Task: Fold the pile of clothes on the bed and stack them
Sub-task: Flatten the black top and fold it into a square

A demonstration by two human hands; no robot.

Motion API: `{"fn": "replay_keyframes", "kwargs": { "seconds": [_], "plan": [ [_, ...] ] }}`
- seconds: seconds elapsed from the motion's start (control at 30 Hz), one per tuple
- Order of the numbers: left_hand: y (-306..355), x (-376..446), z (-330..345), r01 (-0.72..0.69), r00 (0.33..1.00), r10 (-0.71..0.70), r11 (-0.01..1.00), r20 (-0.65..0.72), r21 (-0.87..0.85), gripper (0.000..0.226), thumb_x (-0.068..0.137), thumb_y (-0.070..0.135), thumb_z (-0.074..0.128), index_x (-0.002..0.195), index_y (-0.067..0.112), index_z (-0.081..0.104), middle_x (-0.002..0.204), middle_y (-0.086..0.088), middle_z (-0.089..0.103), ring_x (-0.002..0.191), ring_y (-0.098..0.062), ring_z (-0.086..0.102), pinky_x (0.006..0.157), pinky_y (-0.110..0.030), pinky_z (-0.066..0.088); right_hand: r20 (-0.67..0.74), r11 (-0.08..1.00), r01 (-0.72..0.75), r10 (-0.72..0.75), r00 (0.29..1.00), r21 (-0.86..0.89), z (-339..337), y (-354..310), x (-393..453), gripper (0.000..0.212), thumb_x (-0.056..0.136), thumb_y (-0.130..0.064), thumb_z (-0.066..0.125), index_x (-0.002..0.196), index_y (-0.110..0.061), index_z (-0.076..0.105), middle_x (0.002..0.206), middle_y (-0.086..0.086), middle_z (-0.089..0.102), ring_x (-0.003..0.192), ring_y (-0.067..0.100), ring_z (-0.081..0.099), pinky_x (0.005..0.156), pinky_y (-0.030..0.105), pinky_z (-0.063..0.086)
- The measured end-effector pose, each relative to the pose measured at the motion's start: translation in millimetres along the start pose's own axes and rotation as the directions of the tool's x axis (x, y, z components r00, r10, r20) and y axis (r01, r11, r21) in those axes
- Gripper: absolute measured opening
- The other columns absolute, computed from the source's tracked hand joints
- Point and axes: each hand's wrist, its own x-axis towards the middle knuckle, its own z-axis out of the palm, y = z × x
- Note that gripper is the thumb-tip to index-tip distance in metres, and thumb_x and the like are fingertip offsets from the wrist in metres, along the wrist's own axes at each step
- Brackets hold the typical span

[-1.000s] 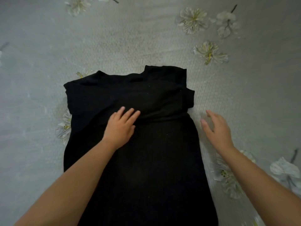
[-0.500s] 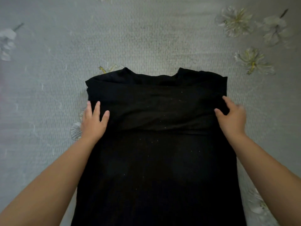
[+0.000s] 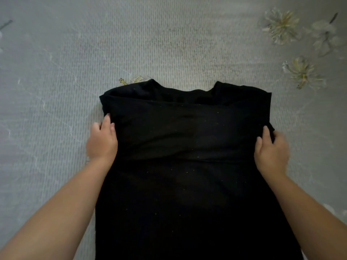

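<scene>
A grey ribbed bedspread (image 3: 169,44) printed with pale flowers (image 3: 281,25) fills the view. A black garment (image 3: 187,147) lies flat on it in the middle, neckline at the far end, its sides folded in and its near end running out of view. The left hand (image 3: 102,141) pinches the garment's left edge between thumb and curled fingers; the right hand (image 3: 271,149) grips the right edge likewise.
</scene>
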Motion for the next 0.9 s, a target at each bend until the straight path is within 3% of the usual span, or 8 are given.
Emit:
{"fn": "replay_keyframes", "kwargs": {
  "seconds": [0.1,0.2,0.33,0.47,0.57,0.67,0.8,0.9],
  "plan": [
    [-2,-1,4,0.002,0.999,-0.001,0.999,-0.032,0.034,0.043,0.099,0.024,0.032,0.14,0.012,0.036,0.114,-0.026,0.042,0.091,-0.04,0.048,0.072,-0.042,0.036,0.083,0.994,0.003,0.006,0.997,-0.108,-2,2,-6,0.072,0.083,-0.048,0.018,0.142,-0.009,0.032,0.139,0.026,0.034,0.126,0.041,0.033,0.102,0.052,0.025],
    [-7,-8,2,0.021,1.0,-0.022,0.998,-0.018,-0.059,0.046,0.099,0.025,0.033,0.142,0.01,0.03,0.124,-0.026,0.041,0.105,-0.04,0.046,0.085,-0.045,0.037,0.153,0.997,0.074,-0.068,0.986,-0.029,-9,22,-11,0.089,0.073,-0.058,0.007,0.144,-0.007,0.025,0.143,0.024,0.032,0.13,0.038,0.031,0.105,0.05,0.024],
    [-26,-55,0,0.027,0.999,-0.035,0.968,-0.028,-0.249,0.051,0.098,0.02,0.038,0.142,-0.001,0.023,0.133,-0.028,0.041,0.121,-0.038,0.04,0.099,-0.042,0.032,0.184,0.995,0.06,-0.075,0.98,0.085,-15,58,-61,0.082,0.079,-0.049,0.019,0.137,0.008,0.03,0.128,0.032,0.046,0.116,0.045,0.044,0.098,0.052,0.034],
    [-54,-148,-1,0.067,0.998,-0.063,0.972,0.027,-0.224,0.053,0.095,0.019,0.043,0.141,-0.002,0.025,0.132,-0.028,0.043,0.122,-0.04,0.041,0.101,-0.044,0.033,0.164,0.984,-0.039,0.011,0.986,0.172,-27,89,-137,0.078,0.081,-0.047,0.026,0.13,0.012,0.037,0.12,0.032,0.05,0.111,0.045,0.047,0.095,0.048,0.036],
    [-70,-220,-7,0.16,0.986,-0.147,0.964,0.076,-0.213,0.056,0.096,0.02,0.044,0.144,0.003,0.021,0.142,-0.022,0.035,0.13,-0.035,0.035,0.107,-0.042,0.028,0.149,0.938,-0.165,0.124,0.981,0.305,-44,102,-187,0.068,0.083,-0.04,0.041,0.134,0.006,0.038,0.12,0.029,0.053,0.113,0.04,0.049,0.095,0.039,0.035],
    [-83,-296,-16,0.177,0.981,-0.156,0.965,0.116,-0.194,0.057,0.095,0.019,0.046,0.144,0.003,0.022,0.14,-0.023,0.039,0.126,-0.038,0.04,0.103,-0.044,0.031,0.226,0.923,-0.19,0.117,0.967,0.334,-57,124,-237,0.054,0.09,-0.019,0.057,0.138,-0.001,0.037,0.133,0.022,0.048,0.124,0.034,0.045,0.101,0.035,0.033],
    [-105,-375,-21,0.304,0.947,-0.272,0.931,0.17,-0.203,0.056,0.096,0.021,0.044,0.144,0.004,0.021,0.142,-0.022,0.037,0.125,-0.041,0.041,0.101,-0.047,0.033,0.341,0.928,-0.216,0.106,0.934,0.305,-76,160,-301,0.058,0.088,-0.011,0.058,0.14,-0.007,0.033,0.142,0.013,0.041,0.129,0.029,0.04,0.101,0.027,0.03],
    [-121,-404,-21,0.271,0.956,-0.23,0.929,0.181,-0.253,0.051,0.097,0.016,0.04,0.143,0.003,0.023,0.142,-0.021,0.038,0.124,-0.041,0.042,0.101,-0.046,0.033,0.353,0.924,-0.156,0.025,0.935,0.348,-80,179,-328,0.05,0.09,-0.005,0.054,0.137,-0.007,0.038,0.137,0.013,0.046,0.126,0.027,0.044,0.093,0.017,0.031]
  ]
}}
